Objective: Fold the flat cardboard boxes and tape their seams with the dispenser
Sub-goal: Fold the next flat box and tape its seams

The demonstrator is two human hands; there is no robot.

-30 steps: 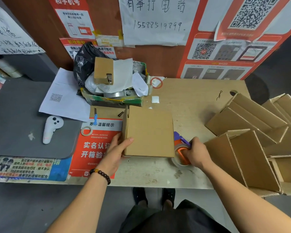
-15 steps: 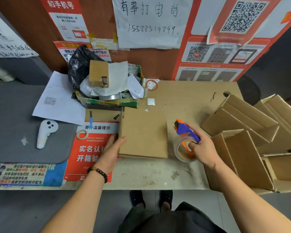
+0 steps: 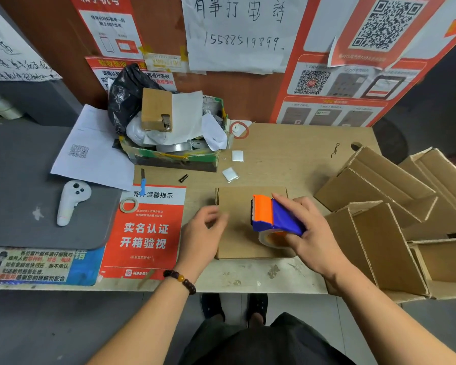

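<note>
Cluttered desk (image 3: 287,143), right hand (image 3: 311,233) gripping dispenser (image 3: 274,217) over box (image 3: 237,206), left hand (image 3: 200,233) loosely curled beside

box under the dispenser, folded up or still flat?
Folded: the box shows a closed top face and a front wall at the near edge. The right hand holds the dispenser over it.

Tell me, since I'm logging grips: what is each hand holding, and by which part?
Right hand grips the tape dispenser by its blue body. Left hand at the box edge; blurred, cannot tell.

Dim even light, wide-angle bowing, slight blur.
</note>
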